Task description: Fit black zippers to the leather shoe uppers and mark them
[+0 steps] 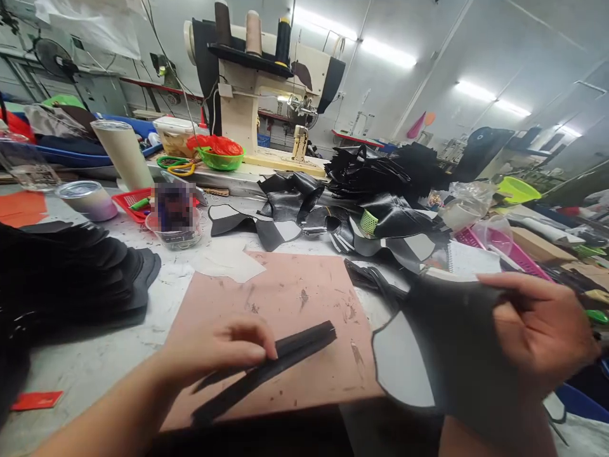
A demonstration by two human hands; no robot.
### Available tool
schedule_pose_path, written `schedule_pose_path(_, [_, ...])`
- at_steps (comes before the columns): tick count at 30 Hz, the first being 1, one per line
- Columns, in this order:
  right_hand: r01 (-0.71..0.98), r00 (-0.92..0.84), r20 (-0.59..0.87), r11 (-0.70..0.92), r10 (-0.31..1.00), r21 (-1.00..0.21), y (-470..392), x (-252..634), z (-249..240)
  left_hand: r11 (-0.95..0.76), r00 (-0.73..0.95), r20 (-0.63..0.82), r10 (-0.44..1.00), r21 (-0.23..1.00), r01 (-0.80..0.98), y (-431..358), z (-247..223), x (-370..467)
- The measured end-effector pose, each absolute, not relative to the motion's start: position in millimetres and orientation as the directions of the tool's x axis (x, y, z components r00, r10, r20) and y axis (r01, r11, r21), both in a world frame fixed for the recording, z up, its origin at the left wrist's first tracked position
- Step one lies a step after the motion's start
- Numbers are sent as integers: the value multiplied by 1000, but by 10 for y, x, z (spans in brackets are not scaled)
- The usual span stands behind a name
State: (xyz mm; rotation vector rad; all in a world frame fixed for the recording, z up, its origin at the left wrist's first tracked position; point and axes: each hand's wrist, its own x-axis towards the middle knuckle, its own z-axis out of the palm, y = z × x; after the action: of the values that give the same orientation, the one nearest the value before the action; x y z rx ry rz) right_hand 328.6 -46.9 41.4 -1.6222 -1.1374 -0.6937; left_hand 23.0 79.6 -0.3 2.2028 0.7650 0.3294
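Note:
My left hand [226, 349] is over the pink board, its thumb and index finger closed at the edge of a folded black strip [304, 346]. The strip lies slantwise on the pink board [285, 285], which has dark scuffs and stains. At the right, my right hand [547, 327] pinches the upper edge of a large black leather-like piece [457, 343]. That piece hangs down past the board's right side, slightly blurred, with a pale grey patch [402, 358] on its left end. More narrow black strips [373, 279] lie beside the board's upper right corner.
A stack of black cut pieces [95, 273] stands on the left. Behind the board lie shaped black pieces with pale patches [285, 231] and a black pile [380, 168]. A sewing machine [238, 108] stands at the back. Tumblers [121, 149] and scissors [178, 166] are at left.

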Motion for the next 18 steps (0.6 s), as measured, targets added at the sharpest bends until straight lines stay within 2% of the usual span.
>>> schedule_pose_path(1, [943,333,878,-106,343,-316,-483,3302,459,-452,828,-199,524,759,468,840,-72,356])
schedule_pose_path(3, [979,168,914,-171,370,-110,-473,3308,525,-398,813,-394,428,726,561,887,-186,546])
schedule_pose_path(6, [967,-68,876,-185,478,176,-362,3317,596,-429,774,-428,467,656,621,888,-246,657])
schedule_pose_path(10, [903,-194,770,-197,608,383,6,3302,661,-511,822,-469,324,644,569,828,-230,684])
schedule_pose_path(12, [894,-181,653,-155,735,421,287,3220,625,-529,852,-444,279,670,522,777,-244,704])
schedule_pose_path(14, [917,-171,455,-29,874,398,588,3078,507,-556,860,-406,309,657,509,714,-272,716])
schedule_pose_path(16, [950,-189,214,124,958,286,848,2912,316,-617,865,-345,364,606,502,641,-301,706])
schedule_pose_path(18, [964,-216,51,205,975,171,1006,2782,102,-695,884,-270,383,546,468,566,-335,675])
